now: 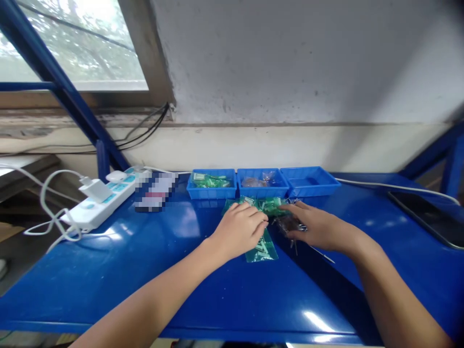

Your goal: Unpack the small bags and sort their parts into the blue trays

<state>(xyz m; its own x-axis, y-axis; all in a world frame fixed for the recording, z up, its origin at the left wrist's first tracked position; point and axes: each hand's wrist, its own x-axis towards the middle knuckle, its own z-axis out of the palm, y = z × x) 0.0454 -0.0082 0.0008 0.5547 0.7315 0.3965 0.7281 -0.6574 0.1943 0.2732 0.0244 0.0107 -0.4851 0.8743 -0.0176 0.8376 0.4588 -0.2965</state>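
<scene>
My left hand [241,229] is over the pile in the middle of the blue table, its fingers curled together; whatever they pinch is hidden. Beneath it, a clear green packet [263,250] with pale strips inside sticks out towards me. More green packets [271,205] lie just beyond, between my hands. My right hand [321,224] has its thumb and fingers on either side of a clear bag [288,223] of dark brownish parts. Thin metal pieces poke out around that bag, and a slim rod [322,253] lies below the right hand.
Behind the pile stand three blue trays: the left tray [210,193] holds green packets, the middle tray [263,192] brownish bags, the right tray [310,188] shows its bare floor. A power strip [87,210] with cables and a blurred-out object [155,192] are left; a dark phone [427,217] lies right.
</scene>
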